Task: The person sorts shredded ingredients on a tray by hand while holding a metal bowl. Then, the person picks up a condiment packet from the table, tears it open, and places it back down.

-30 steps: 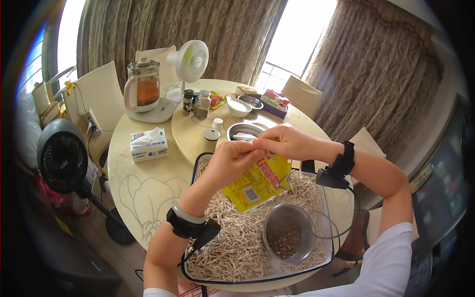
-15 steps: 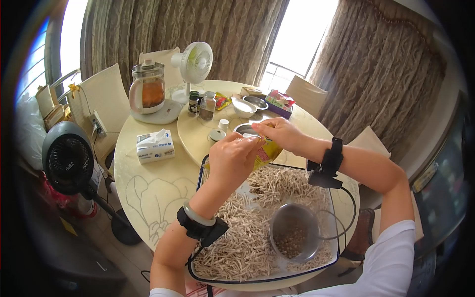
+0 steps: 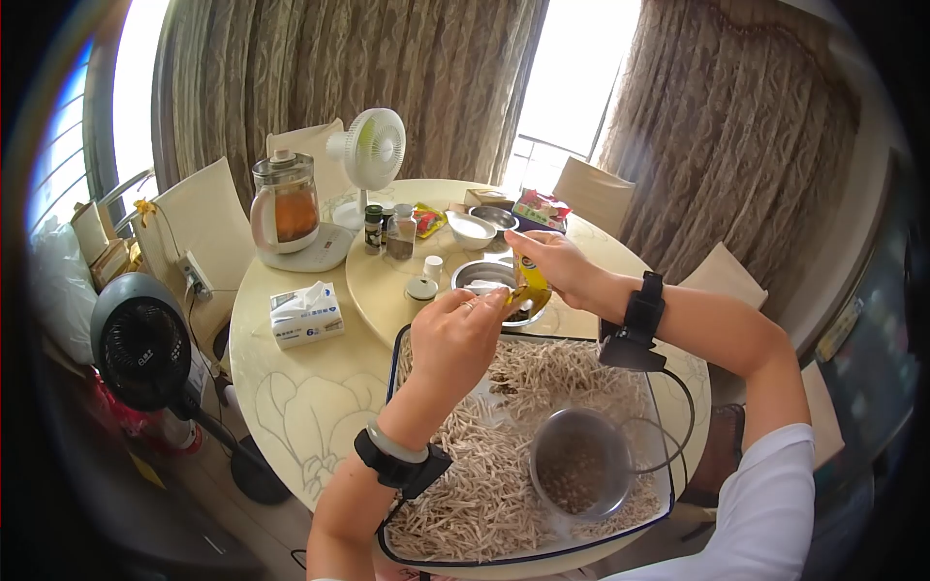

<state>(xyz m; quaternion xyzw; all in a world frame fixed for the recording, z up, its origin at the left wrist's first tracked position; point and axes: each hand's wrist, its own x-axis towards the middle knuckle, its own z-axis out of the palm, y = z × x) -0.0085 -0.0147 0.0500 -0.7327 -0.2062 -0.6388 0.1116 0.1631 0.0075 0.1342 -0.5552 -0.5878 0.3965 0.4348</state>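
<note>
Over the far edge of a white dark-rimmed tray (image 3: 389, 387), my left hand (image 3: 453, 334) and my right hand (image 3: 557, 266) hold a yellow packet (image 3: 529, 277) between them. My left fingers pinch its near left edge, and my right fingers close on its upper right side. The packet is tilted and seen mostly edge-on. Just behind it is a steel bowl (image 3: 475, 275) with something white in it. Pale strips (image 3: 475, 484) cover much of the tray. A metal pot (image 3: 581, 463) with small brown pieces stands on them at the right.
Tissue pack (image 3: 307, 315) at left on the table. Behind stand a glass kettle (image 3: 288, 208), white fan (image 3: 374, 150), small jars (image 3: 400, 232), white bowl (image 3: 471, 230) and purple box (image 3: 541, 210). A dark fan (image 3: 143, 341) stands left of the table.
The yellow packet has turned from broadside over the tray to nearly edge-on and tilted. My hands have moved apart, the right one slightly up. The camera view has shifted a little.
</note>
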